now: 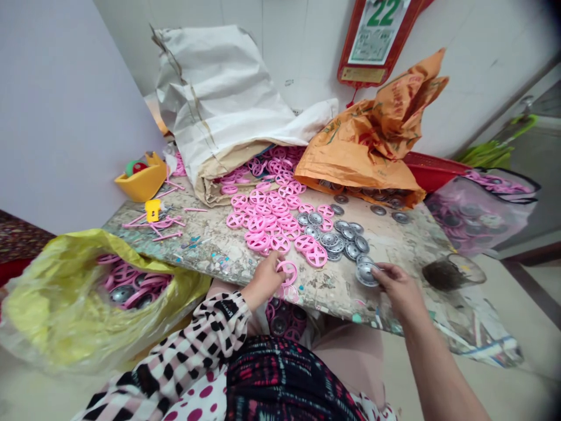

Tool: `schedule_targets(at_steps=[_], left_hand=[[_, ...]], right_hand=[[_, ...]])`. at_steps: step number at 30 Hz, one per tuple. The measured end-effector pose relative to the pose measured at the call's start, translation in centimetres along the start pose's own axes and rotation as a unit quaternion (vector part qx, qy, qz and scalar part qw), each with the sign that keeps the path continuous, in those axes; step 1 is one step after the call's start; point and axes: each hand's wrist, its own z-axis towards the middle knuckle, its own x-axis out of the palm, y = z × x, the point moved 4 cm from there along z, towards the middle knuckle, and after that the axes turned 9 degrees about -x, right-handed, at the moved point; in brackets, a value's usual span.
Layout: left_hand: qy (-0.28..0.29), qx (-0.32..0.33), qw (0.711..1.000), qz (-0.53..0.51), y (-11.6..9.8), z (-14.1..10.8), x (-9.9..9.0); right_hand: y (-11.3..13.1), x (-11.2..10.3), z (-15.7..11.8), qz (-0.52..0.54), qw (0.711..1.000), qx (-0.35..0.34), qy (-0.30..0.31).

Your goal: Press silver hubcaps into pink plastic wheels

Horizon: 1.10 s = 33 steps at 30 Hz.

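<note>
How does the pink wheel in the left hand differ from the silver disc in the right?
The pink wheel in the left hand is open-spoked, but the silver disc in the right hand is solid. The pink wheel looks plastic, the silver disc metal. Both are round.

Big green "22" — printed on the red-framed wall calendar [372, 41].

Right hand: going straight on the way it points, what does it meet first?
The right hand, holding a silver disc, points up-left across the table. The heap of silver discs looks first in line, though its height above them is unclear, so it might pass over.
</note>
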Motion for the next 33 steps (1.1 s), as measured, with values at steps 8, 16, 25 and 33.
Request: schedule_targets(at_steps=[8, 16, 25, 33], left_hand=[[0.249, -0.137, 0.865, -0.414, -1.2, -2.6, 2.7], [0.252, -0.11, 0.851, -0.447, -1.1, -4.0, 3.0], [0.213, -0.098, 0.884, -0.405, -1.4, -4.4, 3.7], [0.249, -0.07, 0.924, -0.283, -0.6, -4.0, 3.7]], right_hand=[[6.6, 10.0, -8.5, 0.08, 0.984, -0.143, 0.071], [6.6, 11.2, -10.5, -0.066, 0.96, -0.259, 0.088], [5.7, 11.3, -10.5, -0.014, 0.971, -0.182, 0.156], [3.3, 11.6, -10.3, 0.091, 0.974, -0.078, 0.19]])
